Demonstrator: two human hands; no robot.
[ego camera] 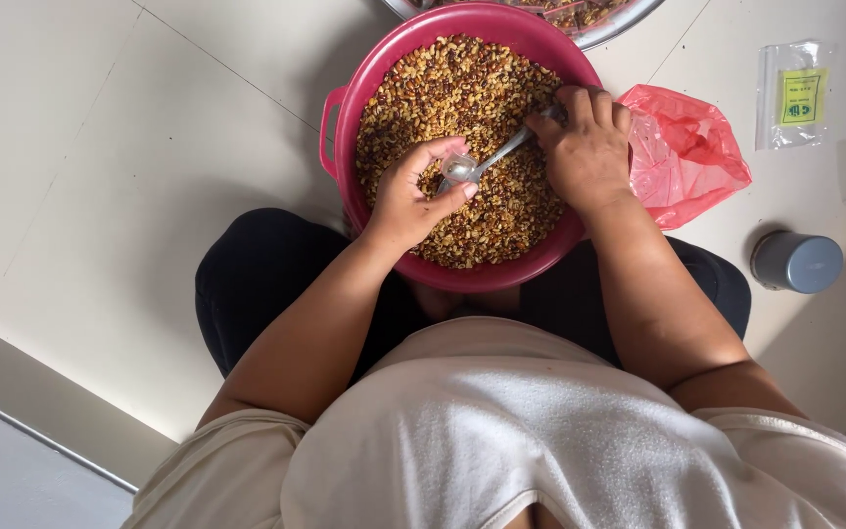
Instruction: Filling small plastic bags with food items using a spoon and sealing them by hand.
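Fingers of the right hand (587,137) curl round a spoon (487,164) (left hand (413,196) cups its bowl).

Bits around the floor (149,147)
A crumpled red plastic bag (687,147), a grey lidded jar (797,262), two clear packets (795,95) with yellow-green labels, a metal tray's rim (629,24).

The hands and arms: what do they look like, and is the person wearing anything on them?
Both arms are bare from the short cream sleeves down. The left hand and right hand wear no gloves; I see no rings, watch or bracelet.
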